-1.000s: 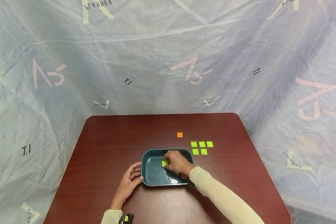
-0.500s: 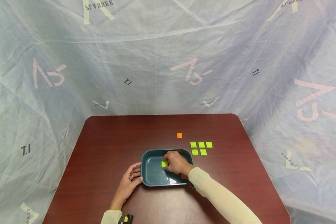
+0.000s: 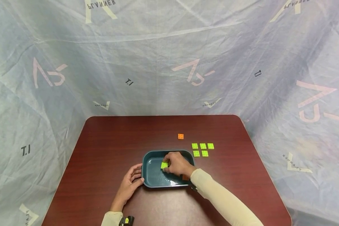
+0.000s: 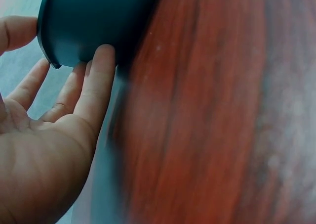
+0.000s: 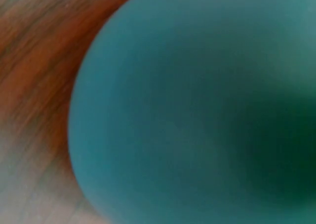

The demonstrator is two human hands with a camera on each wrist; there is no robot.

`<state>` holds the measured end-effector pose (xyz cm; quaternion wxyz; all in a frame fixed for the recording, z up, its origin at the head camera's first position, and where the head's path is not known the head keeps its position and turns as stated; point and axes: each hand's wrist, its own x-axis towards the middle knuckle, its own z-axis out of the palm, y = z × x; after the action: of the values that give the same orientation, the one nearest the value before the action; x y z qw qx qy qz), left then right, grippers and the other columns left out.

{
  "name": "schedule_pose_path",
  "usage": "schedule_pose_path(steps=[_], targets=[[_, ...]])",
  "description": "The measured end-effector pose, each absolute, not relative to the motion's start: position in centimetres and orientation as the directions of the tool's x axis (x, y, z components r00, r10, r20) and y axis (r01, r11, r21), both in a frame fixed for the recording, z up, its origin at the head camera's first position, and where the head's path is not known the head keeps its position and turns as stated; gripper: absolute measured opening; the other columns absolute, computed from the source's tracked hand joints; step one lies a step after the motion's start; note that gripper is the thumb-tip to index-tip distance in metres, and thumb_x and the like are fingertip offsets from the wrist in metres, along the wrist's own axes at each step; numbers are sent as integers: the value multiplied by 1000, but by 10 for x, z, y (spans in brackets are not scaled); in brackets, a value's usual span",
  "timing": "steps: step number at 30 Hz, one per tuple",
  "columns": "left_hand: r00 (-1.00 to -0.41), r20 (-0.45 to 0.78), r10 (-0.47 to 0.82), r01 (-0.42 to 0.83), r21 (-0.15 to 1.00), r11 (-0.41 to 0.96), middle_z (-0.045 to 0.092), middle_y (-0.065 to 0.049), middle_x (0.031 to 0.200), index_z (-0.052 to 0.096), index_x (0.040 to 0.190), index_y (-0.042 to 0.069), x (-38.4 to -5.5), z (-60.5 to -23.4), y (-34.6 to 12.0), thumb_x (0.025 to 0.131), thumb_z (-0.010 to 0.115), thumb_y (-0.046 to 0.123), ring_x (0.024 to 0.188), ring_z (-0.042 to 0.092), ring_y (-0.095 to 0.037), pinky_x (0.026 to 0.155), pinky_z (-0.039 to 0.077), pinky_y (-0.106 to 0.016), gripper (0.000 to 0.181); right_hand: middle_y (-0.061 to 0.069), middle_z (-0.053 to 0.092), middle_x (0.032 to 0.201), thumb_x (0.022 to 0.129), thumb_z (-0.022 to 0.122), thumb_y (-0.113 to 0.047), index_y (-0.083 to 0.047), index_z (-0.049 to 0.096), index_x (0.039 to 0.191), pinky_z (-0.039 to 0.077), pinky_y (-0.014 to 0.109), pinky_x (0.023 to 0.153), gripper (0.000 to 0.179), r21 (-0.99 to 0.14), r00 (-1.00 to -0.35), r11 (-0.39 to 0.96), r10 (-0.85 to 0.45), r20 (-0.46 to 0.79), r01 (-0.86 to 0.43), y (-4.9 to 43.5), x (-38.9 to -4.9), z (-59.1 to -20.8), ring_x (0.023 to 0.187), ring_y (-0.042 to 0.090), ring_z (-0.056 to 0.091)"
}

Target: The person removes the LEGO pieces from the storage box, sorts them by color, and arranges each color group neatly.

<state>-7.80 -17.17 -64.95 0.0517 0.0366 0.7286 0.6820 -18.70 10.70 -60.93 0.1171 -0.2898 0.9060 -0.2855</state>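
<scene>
A dark teal rectangular tray (image 3: 153,175) lies on the table, long side facing me. My right hand (image 3: 177,164) reaches into it and pinches a lime-green square toy brick (image 3: 164,165) with studs on top. My left hand (image 3: 130,183) is at the tray's left end. In the left wrist view, its extended fingers (image 4: 101,75) touch the tray's outer wall (image 4: 94,23). An orange-brown piece (image 3: 185,177) shows inside the tray, partly covered by the right wrist. Only the blurred tray wall (image 5: 148,110) fills the right wrist view; the hand is hidden there.
Several green bricks (image 3: 203,146) lie in two rows right of the tray's far corner. A single orange brick (image 3: 180,136) sits farther back on the brown table (image 3: 115,138). Pale printed sheeting (image 3: 158,88) hangs behind and on both sides.
My right hand, still holding the green brick, has shifted slightly left inside the tray. The left hand stays at the tray's end.
</scene>
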Motion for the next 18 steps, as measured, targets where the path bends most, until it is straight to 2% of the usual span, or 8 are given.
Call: schedule_pose_path(steps=[8, 18], targets=[[-993, -21, 119, -11, 996, 84, 61, -20, 143, 51, 155, 14, -78, -651, -171, 97, 74, 5, 123, 63, -29, 95, 55, -25, 62, -4, 73, 97, 82, 93, -27, -15, 81, 108, 56, 21, 71, 31, -630, -813, 643, -582, -33, -435, 109, -187, -608, 78, -1, 65], [-992, -17, 123, -6, 996, 85, 60, -21, 144, 50, 155, 15, -78, -652, -171, 98, 73, 6, 126, 61, -36, 95, 55, -26, 62, -8, 72, 98, 83, 92, -28, -18, 81, 111, 57, 22, 73, 31, -658, -815, 614, -579, -1, -436, 115, -188, -610, 81, -1, 67]])
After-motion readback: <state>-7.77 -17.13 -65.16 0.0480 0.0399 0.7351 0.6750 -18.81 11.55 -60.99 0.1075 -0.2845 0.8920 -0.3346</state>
